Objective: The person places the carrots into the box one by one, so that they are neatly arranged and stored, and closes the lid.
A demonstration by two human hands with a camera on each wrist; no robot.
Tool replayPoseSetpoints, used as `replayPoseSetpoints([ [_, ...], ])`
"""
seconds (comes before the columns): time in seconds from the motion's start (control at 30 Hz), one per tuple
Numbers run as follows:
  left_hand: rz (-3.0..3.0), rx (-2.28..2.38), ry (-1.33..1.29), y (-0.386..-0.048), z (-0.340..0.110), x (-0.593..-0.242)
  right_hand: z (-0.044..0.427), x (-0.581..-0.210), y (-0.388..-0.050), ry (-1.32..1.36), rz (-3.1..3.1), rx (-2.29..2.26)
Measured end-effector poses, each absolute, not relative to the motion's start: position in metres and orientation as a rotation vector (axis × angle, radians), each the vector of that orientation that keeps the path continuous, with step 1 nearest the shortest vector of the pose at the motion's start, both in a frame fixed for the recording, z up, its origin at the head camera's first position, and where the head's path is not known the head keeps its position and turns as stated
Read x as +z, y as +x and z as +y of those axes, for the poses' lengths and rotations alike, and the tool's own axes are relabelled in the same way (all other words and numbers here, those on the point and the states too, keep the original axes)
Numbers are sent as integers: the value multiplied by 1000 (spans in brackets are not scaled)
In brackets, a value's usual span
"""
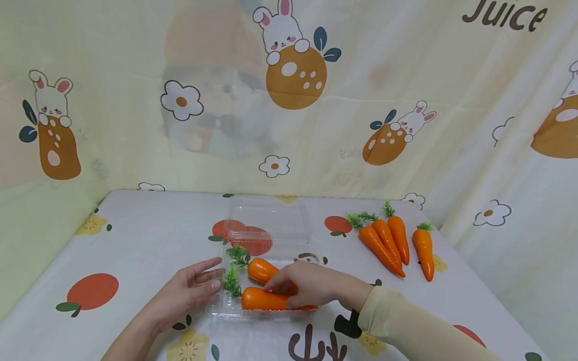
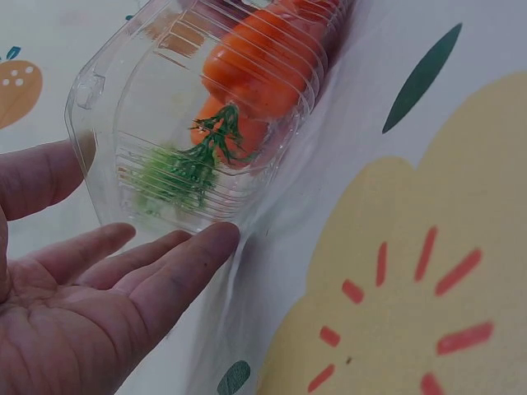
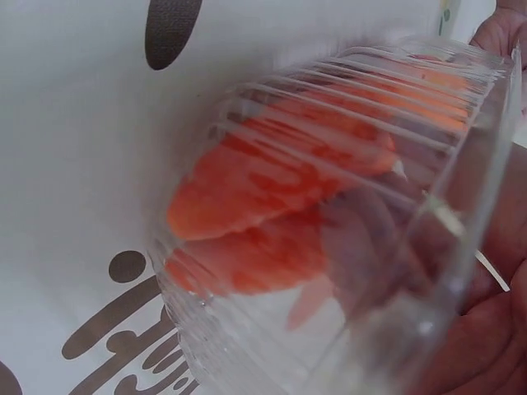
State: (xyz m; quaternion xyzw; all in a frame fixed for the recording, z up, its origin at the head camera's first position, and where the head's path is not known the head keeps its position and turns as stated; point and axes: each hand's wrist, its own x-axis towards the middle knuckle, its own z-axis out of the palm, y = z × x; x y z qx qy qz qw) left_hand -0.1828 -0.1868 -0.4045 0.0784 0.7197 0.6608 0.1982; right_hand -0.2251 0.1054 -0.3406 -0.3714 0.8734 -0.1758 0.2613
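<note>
A clear plastic clamshell box [image 1: 217, 312] lies with its lid [image 1: 271, 208] folded back behind it. Inside, side by side, lie two orange toy carrots with green tops: a rear carrot [image 1: 261, 269] and a front carrot [image 1: 262, 299]. My right hand [image 1: 311, 286] reaches in over the right side, its fingers and thumb gripping the front carrot. Through the clear wall, both carrots [image 3: 272, 164] show beside the right fingers [image 3: 362, 239]. At the box's left end, my left hand [image 1: 191, 288] has its fingers extended, with fingertips [image 2: 221, 237] touching or very near the wall.
To the right, three carrots [image 1: 384, 245] lie bunched together, and a single carrot [image 1: 423, 253] lies beside them. A white printed cloth [image 1: 149, 240] covers the table. Behind it hangs a cream curtain [image 1: 217, 165] with rabbit prints.
</note>
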Motion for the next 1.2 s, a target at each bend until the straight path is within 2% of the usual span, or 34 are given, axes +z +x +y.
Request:
replayPoseSetpoints([
  [0.57,2042,1840,200,-182,-186,-404,121,-337,-227,-987,2351,-620],
  [1.2,2028,1846,209,-183,-187,-407,182,-314,-230,-904,2492,-903],
])
